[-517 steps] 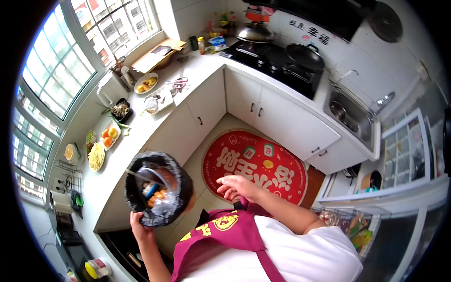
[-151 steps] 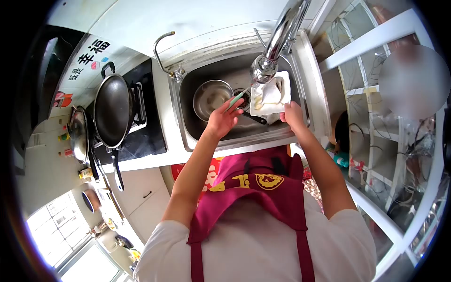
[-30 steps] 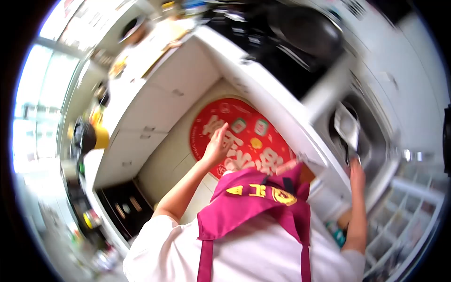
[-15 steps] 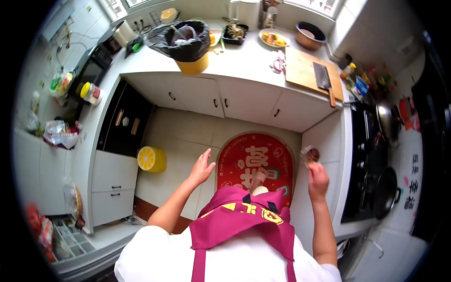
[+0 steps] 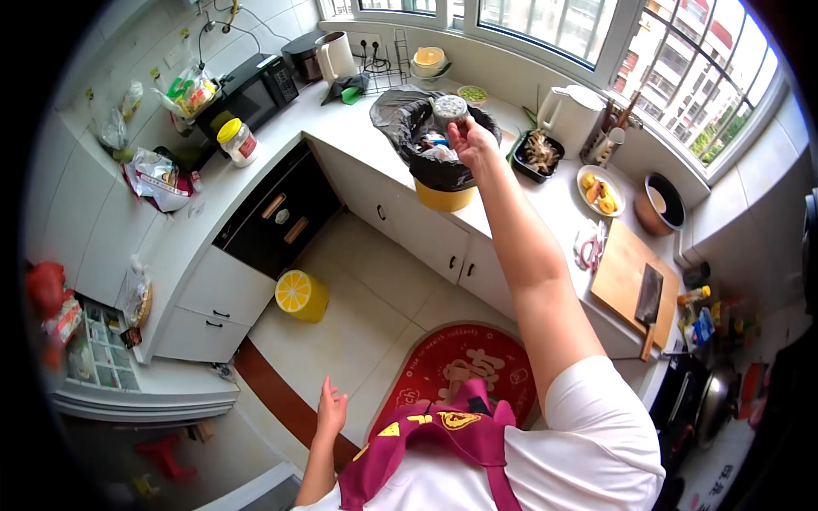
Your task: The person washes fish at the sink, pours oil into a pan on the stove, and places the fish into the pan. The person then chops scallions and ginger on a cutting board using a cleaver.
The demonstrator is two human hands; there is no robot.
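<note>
My right hand (image 5: pixel 471 141) reaches far forward over the yellow bin (image 5: pixel 445 198) on the counter. Its fingers are closed on a small round clear container (image 5: pixel 450 108) with a whitish face, though its exact kind is hard to make out. Below it, the bin's black liner bag (image 5: pixel 406 109) gapes, with crumpled wrappers (image 5: pixel 437 150) inside. My left hand (image 5: pixel 332 411) hangs low over the floor, fingers apart, touching nothing.
Right of the bin stand a black tray of mushrooms (image 5: pixel 539 154), a plate of cut food (image 5: pixel 600 191) and a metal bowl (image 5: pixel 659 204). A cleaver (image 5: pixel 650 295) lies on the cutting board (image 5: pixel 620 271). A yellow stool (image 5: pixel 302 295) sits on the floor.
My right hand has swung from beside the stove to above the bin, carrying the clear container. My left hand has lowered, and the view has turned left.
</note>
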